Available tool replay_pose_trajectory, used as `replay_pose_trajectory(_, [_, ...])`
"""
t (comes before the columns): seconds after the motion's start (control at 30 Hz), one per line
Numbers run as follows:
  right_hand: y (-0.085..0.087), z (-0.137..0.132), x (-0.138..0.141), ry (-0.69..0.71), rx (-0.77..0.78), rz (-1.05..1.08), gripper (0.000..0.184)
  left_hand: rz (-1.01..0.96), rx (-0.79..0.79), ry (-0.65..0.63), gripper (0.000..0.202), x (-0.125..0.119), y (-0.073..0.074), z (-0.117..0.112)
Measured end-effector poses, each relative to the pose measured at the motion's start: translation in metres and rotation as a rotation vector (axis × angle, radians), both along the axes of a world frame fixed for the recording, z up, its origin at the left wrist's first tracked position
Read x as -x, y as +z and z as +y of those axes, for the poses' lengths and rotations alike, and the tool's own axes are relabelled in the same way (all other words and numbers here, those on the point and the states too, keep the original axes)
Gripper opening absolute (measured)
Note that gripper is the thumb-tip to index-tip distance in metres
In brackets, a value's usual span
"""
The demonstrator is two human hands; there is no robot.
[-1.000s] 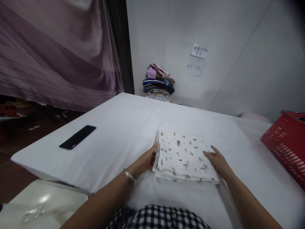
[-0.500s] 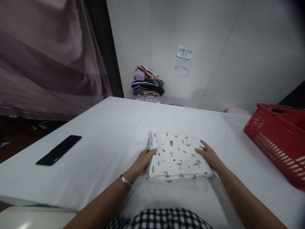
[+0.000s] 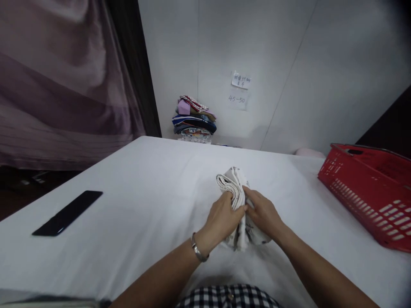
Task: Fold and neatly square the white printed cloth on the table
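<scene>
The folded cloth [image 3: 236, 192] stands pinched between left hand [image 3: 222, 218] and right hand [image 3: 263, 214], centre frame. Both grips are closed on it. Its layers may slide apart if the pinch loosens.

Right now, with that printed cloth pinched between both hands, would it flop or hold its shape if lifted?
Probably floppy: the folded printed cloth bends and bunches where the left hand and right hand squeeze it. It looks light, since fingers alone hold it up on edge above the white table. Its layers may slide apart or unfold unless gripped on both sides.
</scene>
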State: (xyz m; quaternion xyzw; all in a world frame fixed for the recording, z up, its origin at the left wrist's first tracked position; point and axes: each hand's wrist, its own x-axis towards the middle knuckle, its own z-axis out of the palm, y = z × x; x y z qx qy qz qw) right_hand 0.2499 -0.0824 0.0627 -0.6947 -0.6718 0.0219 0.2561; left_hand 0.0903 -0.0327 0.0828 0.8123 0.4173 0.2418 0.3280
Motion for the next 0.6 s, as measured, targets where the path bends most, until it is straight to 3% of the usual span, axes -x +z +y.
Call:
replay_pose_trajectory(0.2, [0.01, -0.009, 0.002, -0.001, -0.126, 0.107, 0.042, -0.096, 0.043, -0.027, 0.021, 0.003, -0.004, 0.0])
replay_pose_trajectory(0.33, [0.029, -0.015, 0.016, -0.003, -0.014, 0.066, 0.039, -0.13, 0.088, 0.01, 0.035, 0.0, -0.007, 0.004])
replay_pose_trajectory(0.6, [0.05, -0.038, 0.002, 0.021, 0.143, 0.142, 0.073, -0.478, 0.576, -0.057, 0.075, -0.008, -0.027, 0.01])
